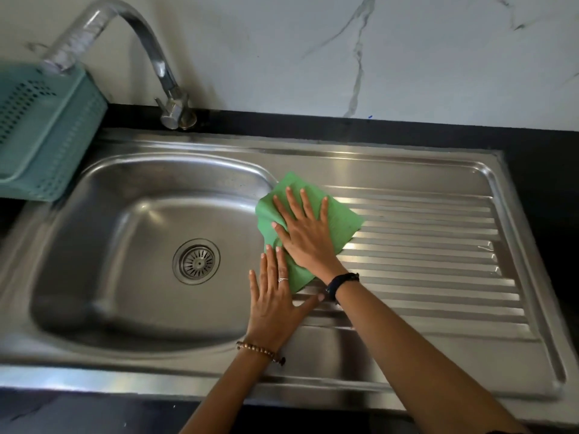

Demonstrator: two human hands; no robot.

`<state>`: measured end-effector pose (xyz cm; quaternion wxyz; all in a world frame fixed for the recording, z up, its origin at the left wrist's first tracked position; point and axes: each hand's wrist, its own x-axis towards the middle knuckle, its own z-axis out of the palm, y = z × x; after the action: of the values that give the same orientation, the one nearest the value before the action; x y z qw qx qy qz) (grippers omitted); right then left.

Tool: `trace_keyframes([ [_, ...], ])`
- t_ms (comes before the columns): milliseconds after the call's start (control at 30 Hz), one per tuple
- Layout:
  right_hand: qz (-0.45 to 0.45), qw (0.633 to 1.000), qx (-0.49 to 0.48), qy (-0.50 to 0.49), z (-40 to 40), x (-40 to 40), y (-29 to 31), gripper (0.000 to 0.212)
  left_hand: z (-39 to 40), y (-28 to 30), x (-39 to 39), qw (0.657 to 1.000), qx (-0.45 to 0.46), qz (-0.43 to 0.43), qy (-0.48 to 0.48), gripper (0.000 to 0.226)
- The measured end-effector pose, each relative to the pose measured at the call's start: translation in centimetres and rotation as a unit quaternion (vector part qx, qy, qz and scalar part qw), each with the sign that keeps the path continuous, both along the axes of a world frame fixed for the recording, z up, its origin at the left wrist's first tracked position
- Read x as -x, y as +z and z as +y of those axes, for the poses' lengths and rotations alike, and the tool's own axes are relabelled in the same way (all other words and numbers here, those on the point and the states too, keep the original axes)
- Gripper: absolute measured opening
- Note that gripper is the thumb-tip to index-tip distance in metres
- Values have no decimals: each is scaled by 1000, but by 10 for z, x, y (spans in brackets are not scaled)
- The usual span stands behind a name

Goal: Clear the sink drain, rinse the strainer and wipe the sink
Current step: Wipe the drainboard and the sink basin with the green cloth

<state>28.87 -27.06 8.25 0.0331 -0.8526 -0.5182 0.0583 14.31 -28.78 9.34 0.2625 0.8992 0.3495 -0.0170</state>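
Observation:
A green cloth [340, 216] lies spread on the steel sink's ridged drainboard [432, 258], beside the right rim of the basin [103, 245]. My right hand [305, 234] presses flat on the cloth with fingers spread. My left hand [274, 303] lies flat on the steel just in front of it, fingertips touching the cloth's near edge, thumb out to the right. The round strainer [196, 261] sits in the drain at the basin's middle. The basin looks empty.
A curved chrome tap [156, 61] rises behind the basin, its spout out to the left. A teal perforated basket [40, 130] stands on the black counter [539, 170] at the left. A white marbled wall [344, 51] backs the counter.

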Motion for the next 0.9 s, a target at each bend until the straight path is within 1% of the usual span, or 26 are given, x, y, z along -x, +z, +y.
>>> trace_keyframes([
  [100,16,999,-13,-27,-18,0,2,60,-1,-4,2,1000,-9,-7,3,108],
  [233,24,998,-17,-57,-41,-8,6,62,-2,-2,2,1000,-1,-2,0,112],
  [433,26,996,-19,-84,-65,-32,5,63,0,0,2,999,-17,37,-26,111],
  [533,30,994,-21,-103,-80,-47,6,63,-1,-1,3,998,-27,35,-42,105],
  [600,35,991,-25,-123,-95,-61,7,61,-2,-3,3,997,-39,21,-58,96],
  [700,47,983,-25,-177,-128,-90,8,59,-4,-3,2,994,-49,17,-94,86],
  [800,36,970,-22,-238,-171,-122,13,54,-10,-1,0,990,-44,23,-129,93],
  [900,44,956,-21,-289,-203,-145,18,54,-12,-2,-2,989,-44,30,-136,100],
])
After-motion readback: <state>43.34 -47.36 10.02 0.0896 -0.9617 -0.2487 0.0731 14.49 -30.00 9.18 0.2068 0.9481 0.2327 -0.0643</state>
